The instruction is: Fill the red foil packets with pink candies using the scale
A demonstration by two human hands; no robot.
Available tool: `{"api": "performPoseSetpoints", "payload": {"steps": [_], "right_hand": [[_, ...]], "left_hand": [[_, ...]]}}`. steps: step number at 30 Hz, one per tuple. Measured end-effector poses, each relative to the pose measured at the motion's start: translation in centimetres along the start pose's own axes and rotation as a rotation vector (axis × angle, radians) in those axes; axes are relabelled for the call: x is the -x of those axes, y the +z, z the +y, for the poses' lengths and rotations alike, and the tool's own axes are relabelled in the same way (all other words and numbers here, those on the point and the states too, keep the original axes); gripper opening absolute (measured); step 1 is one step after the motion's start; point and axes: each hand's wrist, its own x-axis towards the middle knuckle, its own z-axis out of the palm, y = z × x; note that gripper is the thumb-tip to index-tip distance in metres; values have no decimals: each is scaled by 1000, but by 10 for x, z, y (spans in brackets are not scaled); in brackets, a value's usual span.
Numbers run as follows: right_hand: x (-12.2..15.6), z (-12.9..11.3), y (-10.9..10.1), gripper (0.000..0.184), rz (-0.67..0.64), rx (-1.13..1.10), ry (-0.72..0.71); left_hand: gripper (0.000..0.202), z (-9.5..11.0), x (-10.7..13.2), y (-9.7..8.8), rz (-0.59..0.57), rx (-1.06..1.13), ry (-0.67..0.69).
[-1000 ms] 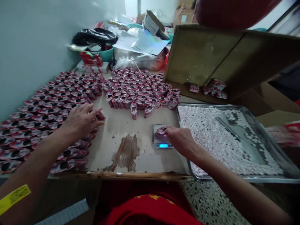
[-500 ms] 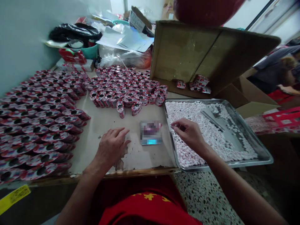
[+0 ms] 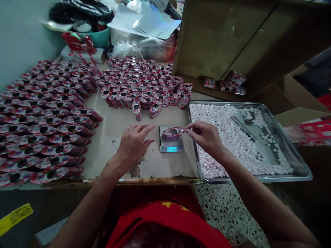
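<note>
Weighed filling appears in hand: right hand pinches a white piece at the packet on the scale, left hand spread, release likely demanding careful aim.

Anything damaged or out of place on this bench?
Yes. The flat, pale tabletop is damaged near its front edge, by the bare left hand: a ragged brown patch suggests the surface is worn through to wood. Also, two upright red-and-white oval pouches stand slightly forward of their cluster.

It's prob. a packing wkshp, given massed pkts, dig. scale & pellet tray (metal).
</note>
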Motion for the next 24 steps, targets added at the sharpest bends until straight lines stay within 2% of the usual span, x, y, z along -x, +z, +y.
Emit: {"api": "performPoseSetpoints", "payload": {"steps": [5,11,17,21,24], "right_hand": [[-3,-1,5,15,-27,16,-9],[-6,0,14,11,-27,45,-32],[-7,-7,10,10,-36,90,-9],[-6,-17,7,7,0,176,-19],[-8,-23,11,13,-80,276,-54]], "left_hand": [[44,-5,-1,6,-5,5,-2],[41,-12,7,2,-19,15,-15],[45,-1,-1,11,17,78,-1],[51,8,-8,19,-1,111,3],[52,15,-10,23,-14,137,3]]}}
